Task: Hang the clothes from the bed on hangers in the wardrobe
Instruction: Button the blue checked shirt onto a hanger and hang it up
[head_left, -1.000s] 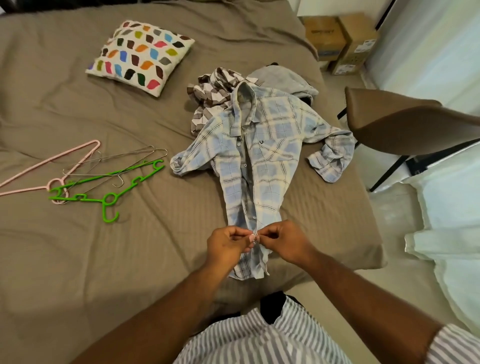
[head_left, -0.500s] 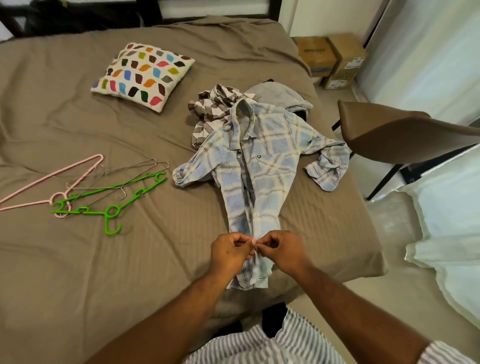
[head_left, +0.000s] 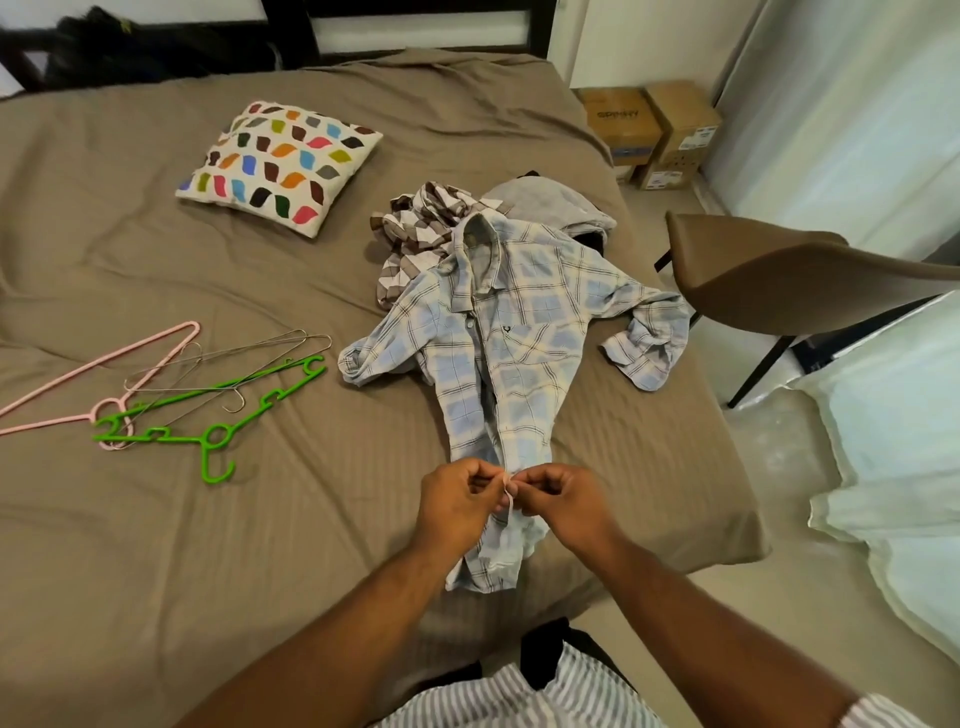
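plaid shirt (head_left: 519, 364) flat on bed (head_left: 260, 545), easier buttoning i guess | left grip (head_left: 460, 506) + right grip (head_left: 563, 501) both pinch its front edges | hangers (head_left: 208, 415) nearby

The plaid shirt (head_left: 519, 332) under me is pale blue and off-white, crossed by thin dark lines. Behind it lie a brown-and-white checked shirt (head_left: 415, 228) and a plain grey garment (head_left: 545, 202). The bed (head_left: 156, 545) wears a taupe sheet with faint tone-on-tone stripes. One hanger (head_left: 176, 439) is bright green, another hanger (head_left: 150, 347) pale pink, and the wire hangers (head_left: 228, 354) silvery grey. The pillow (head_left: 280, 161) is white with leaf shapes in orange, pink, blue, green, brown and black. The chair (head_left: 769, 280) is brown, and my own shirt (head_left: 493, 701) is striped grey and white
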